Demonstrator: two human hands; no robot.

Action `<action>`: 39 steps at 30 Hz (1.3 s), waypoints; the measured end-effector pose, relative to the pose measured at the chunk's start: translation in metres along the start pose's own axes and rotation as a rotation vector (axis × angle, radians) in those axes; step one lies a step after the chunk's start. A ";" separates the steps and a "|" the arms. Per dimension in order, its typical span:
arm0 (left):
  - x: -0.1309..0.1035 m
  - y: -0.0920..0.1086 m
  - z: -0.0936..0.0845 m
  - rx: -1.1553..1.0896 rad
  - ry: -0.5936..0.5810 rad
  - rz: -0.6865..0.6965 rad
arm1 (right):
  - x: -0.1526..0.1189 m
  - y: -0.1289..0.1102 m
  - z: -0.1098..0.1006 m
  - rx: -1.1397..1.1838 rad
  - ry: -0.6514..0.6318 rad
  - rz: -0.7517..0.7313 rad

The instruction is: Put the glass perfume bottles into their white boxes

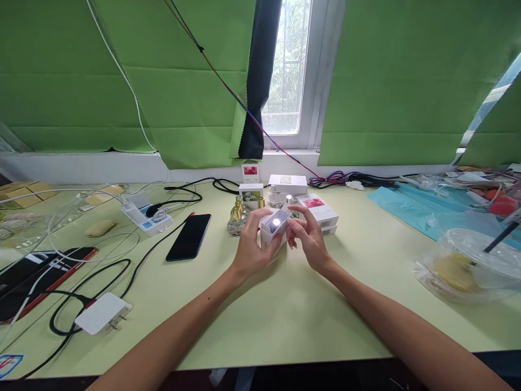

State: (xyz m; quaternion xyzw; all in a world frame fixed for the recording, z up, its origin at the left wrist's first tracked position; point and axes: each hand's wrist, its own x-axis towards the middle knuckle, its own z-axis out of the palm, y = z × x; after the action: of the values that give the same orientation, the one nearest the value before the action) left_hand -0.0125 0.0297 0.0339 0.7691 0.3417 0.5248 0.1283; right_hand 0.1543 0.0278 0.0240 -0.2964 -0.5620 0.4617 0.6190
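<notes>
As I viewed the bench from a distance, I recorded the left hand (pixel 253 245) closed round a small white box (pixel 275 221), thumb along its near side and fingers about its left part. The box sat between the two hands, tilted, a bright spot of light showing on its upper face. The right hand (pixel 312 242) was half-curled at the box's right end; I could not tell whether its fingertips pinched or merely neighboured the edge.

Working from the left, I noted a dark red-edged device (pixel 44 277) beneath loose cables, a white charger (pixel 103 314), a power strip (pixel 148 218) with plugs in it, and a black phone (pixel 189 237) lying flat. Just beyond the left hand stood glass bottles (pixel 235 226), partly screened from me by its fingers. White cartons (pixel 321 212) lay behind the right hand, which covered part of them. A blue sheet (pixel 401 209) and a lidded cup (pixel 468 263) occupied the far right.

As to materials, the charger was smooth and blocky, the phone a glossy rectangle, the bottles rounded and clear with gold caps, the cartons square-edged with printed pictures, the sheet thin and creased, and the cup transparent with a dark straw.
</notes>
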 end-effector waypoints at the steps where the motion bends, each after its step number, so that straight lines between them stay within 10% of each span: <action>1: 0.000 0.000 0.000 0.005 0.010 0.006 | 0.000 0.000 0.000 0.000 0.003 -0.002; 39: -0.002 -0.003 0.000 0.027 0.099 -0.011 | -0.008 0.003 0.004 -0.261 0.083 -0.128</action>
State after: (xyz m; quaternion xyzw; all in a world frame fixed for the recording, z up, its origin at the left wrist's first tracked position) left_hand -0.0135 0.0305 0.0311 0.7420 0.3587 0.5567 0.1037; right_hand 0.1499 0.0215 0.0185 -0.3567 -0.6087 0.3318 0.6261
